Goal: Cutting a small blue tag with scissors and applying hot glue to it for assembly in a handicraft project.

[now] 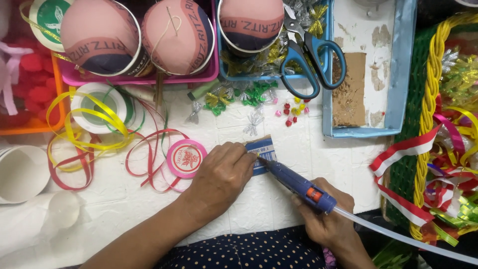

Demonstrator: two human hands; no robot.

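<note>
My left hand [221,175] lies fingers-down on a small blue and white card [262,151] on the white work surface, pinning it in place. My right hand [328,219] grips a blue glue gun [295,182] with an orange trigger. The gun's nozzle points up-left and touches the card just beside my left fingertips. A clear glue stick [398,236] trails out of the gun's back toward the lower right.
A pink round ribbon spool [186,158] and loose red and yellow ribbons [94,134] lie left of my hand. Small bows [239,97], blue scissors [308,60], trays of covered cups [102,35], white paper cups [22,174], a blue box lid [401,69] and a ribbon-filled basket [428,99] surround the spot.
</note>
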